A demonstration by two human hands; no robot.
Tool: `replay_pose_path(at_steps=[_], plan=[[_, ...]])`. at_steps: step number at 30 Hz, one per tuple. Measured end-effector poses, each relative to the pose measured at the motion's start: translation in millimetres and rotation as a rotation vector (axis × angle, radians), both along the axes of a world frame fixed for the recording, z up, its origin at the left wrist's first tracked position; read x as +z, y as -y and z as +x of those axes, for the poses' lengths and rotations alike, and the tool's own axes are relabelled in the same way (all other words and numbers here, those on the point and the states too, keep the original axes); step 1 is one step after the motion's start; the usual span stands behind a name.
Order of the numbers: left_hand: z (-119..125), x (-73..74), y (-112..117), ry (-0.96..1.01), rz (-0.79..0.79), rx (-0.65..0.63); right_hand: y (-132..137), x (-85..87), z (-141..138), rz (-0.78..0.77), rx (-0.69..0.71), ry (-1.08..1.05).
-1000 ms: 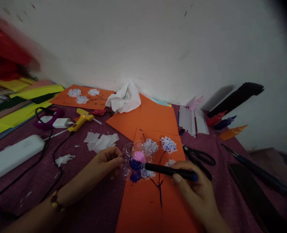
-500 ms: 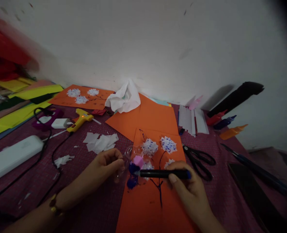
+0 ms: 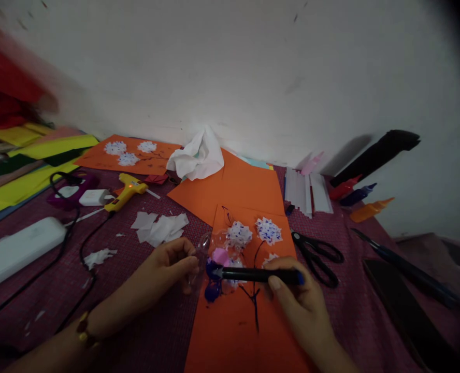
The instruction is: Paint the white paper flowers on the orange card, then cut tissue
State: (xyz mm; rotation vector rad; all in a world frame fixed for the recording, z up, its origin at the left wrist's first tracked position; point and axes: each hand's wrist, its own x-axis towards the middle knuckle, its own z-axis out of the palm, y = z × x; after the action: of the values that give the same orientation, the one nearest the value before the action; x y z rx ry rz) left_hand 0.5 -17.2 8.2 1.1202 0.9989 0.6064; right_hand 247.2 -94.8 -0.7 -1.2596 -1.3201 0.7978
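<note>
Paint might have smeared our orange sheet if the centre-frame palette, pinched by our left hand, tipped; right hand clamped the pen.

— What does the person wear?
— A bracelet with dark and yellow beads, on the left wrist. The left hand and right hand are bare, and both forearms too.

We count three plastic squeeze bottles, one black pair of scissors, one yellow glue gun, one black marker pen.
</note>
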Motion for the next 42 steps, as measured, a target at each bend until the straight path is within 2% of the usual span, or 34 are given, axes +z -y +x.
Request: replay_pose_path(at_steps=[6, 10, 12, 15, 17, 20, 25, 31, 42], plan=[[-1.1, -1.6, -0.8, -0.001, -0.025, 0.053, -2.6, 1.5, 6.1, -0.071, 0.036, -0.194], [-8.0, 0.4, -6.2, 0.034, -0.042, 0.145, -5.2, 7.0, 26.1, 0.006, -0.086, -0.277], [-12.5, 4.2, -10.5, 0.016, -0.057, 0.209, -6.8, 10.3, 36.8, 0.035, -0.184, -0.176], [-19.2, 9.5, -16.0, -0.007, -0.085, 0.297, -9.6, 13.6, 45.6, 0.046, -0.266, 0.115], [-22.1, 11.1, -17.9, -0.012, -0.084, 0.330, -11.4, 15.0, 45.4, 0.061, -0.247, 0.280], [-22.4, 11.4, -18.3, -0.027, -0.068, 0.336, -13.1, 17.0, 40.2, 0.090, -0.191, 0.401], [-18.0, 10.3, -17.1, -0.021, -0.082, 0.302, -14.1, 18.0, 35.1, 0.072, -0.165, 0.442], [-19.6, 9.2, -17.9, -0.042, -0.069, 0.330, -15.1, 16.3, 35.5, 0.058, -0.147, 0.458], [-14.5, 18.1, -14.3, -0.041, -0.073, 0.289, -13.4, 22.0, 33.8, -0.013, -0.115, 0.465]])
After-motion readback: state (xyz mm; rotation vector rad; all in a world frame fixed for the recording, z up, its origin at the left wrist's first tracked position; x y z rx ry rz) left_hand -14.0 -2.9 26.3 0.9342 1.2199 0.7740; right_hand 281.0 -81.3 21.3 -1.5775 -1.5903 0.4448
